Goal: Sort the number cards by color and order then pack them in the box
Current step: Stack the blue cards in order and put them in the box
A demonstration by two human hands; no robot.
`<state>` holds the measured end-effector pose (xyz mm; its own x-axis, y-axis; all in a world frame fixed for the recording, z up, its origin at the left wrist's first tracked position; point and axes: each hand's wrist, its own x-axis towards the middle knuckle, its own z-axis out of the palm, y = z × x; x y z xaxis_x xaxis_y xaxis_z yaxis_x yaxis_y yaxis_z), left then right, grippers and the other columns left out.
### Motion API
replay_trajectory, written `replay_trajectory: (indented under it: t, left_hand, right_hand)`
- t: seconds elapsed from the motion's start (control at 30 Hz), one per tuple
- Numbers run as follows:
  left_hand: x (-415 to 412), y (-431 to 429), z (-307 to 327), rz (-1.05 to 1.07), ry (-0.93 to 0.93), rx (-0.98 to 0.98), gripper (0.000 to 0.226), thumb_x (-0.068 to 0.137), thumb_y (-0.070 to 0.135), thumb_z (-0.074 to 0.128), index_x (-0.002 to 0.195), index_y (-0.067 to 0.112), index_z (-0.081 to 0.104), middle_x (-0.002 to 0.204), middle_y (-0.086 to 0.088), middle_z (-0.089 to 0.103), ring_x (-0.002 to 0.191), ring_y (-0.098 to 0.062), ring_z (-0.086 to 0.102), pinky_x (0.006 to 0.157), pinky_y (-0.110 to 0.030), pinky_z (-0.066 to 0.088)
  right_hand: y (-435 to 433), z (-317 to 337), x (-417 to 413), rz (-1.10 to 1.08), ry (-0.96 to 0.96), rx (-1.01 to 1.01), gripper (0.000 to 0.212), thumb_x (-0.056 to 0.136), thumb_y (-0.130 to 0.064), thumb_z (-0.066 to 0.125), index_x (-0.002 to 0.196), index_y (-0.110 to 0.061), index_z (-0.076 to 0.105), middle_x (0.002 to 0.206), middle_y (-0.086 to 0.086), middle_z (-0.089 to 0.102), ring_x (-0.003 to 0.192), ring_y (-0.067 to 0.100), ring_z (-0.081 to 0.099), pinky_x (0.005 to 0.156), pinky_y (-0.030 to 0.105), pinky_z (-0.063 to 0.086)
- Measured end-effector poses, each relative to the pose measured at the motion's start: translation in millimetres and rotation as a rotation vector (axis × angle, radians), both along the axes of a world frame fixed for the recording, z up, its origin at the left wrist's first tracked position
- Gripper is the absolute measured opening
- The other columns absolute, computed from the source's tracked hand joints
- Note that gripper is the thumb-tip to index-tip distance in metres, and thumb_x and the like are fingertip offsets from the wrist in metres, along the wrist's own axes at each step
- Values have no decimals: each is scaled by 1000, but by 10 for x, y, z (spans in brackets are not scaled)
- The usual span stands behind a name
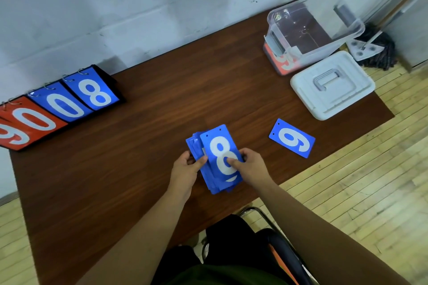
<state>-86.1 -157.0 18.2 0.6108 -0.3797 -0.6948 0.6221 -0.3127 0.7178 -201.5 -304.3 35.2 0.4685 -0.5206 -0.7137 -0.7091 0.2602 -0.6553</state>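
Head view: at lower centre, the left hand (185, 169) and right hand (251, 164) both grip a stack of blue cards (217, 159), an 8 on top. A blue 9 card (292, 138) lies right of it on the tabletop (139, 157). The clear box (312, 30) stands upper right, its white lid (332, 84) beside it.

Prob. a sports hall or activity rm. A flip scoreboard (58, 106) w/ ring-bound digits is stood on a plain dark-wood surface (139, 169). A pale strip-wood floor (359, 192) is laid throughout; the wall (139, 7) is painted white & scuffed. A mop (379, 53) is left in the corner, and a metal-framed chair (284, 252) is set at the near edge.
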Motion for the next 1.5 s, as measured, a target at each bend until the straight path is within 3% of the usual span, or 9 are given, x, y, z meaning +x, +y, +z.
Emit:
replay_trajectory:
  t: [0.27,0.4,0.57,0.8,0.97,1.07,1.2,1.37,1.5]
  left_hand:
    - [-63,-188,-3,-14,40,-47,26,85,12,75,109,20,69,107,1,75,103,-17,70,85,-36,58]
    - [-97,-340,-24,-50,12,3,28,84,8,76,109,18,70,107,-1,75,100,-18,71,86,-39,59]
    - [-58,-478,-32,2,28,14,30,85,8,75,112,19,68,108,0,75,97,-14,72,81,-35,60]
    - [-28,-629,-31,4,40,44,27,85,11,76,107,23,67,107,1,74,96,-14,73,74,-31,60]
    - [-22,-724,-40,-21,9,105,24,86,14,76,102,27,65,103,5,73,93,-12,72,71,-29,60]
    - [-9,-744,-52,-37,-30,138,22,86,14,75,98,28,63,101,5,72,91,-11,71,71,-29,59]
    - [7,-730,-75,-37,-66,149,22,85,12,76,98,26,66,102,1,74,89,-13,72,74,-31,59]
    - [2,-740,-10,-17,-17,62,26,87,10,74,109,21,68,108,-2,75,97,-17,72,81,-34,59]
    - [7,-663,23,42,55,-19,29,87,11,73,114,17,68,111,-4,75,104,-24,71,94,-45,55]
  right_hand:
    - [-122,-6,-66,297,138,-331,31,88,-42,67,104,-18,55,101,-4,63,93,12,64,69,23,56]
    - [-216,-53,-118,403,115,-281,33,89,-45,65,106,-19,54,100,-8,57,91,9,58,63,14,47]
    - [-897,-233,-321,261,267,-600,51,88,-43,66,129,-15,54,130,7,49,123,24,47,101,39,45]
    - [-1571,-464,-481,462,550,-720,89,78,-33,79,150,-16,28,145,15,34,133,34,35,110,48,36]
    - [-1555,-513,-404,447,636,-709,63,82,-45,73,130,-15,44,125,13,48,119,34,47,100,48,37]
    - [-1553,-461,-316,154,360,-479,19,98,-28,53,100,-11,60,107,12,63,93,27,60,77,38,49]
    - [-1343,-269,-100,-290,-1,-48,19,97,-24,58,93,-8,67,95,8,70,78,18,63,65,28,50]
    - [-924,-186,95,16,5,-68,20,97,-27,56,89,-12,66,80,0,67,71,12,60,56,23,47]
    - [-705,-165,203,210,71,-312,15,98,-32,52,103,-19,57,103,-2,59,91,11,59,74,25,51]
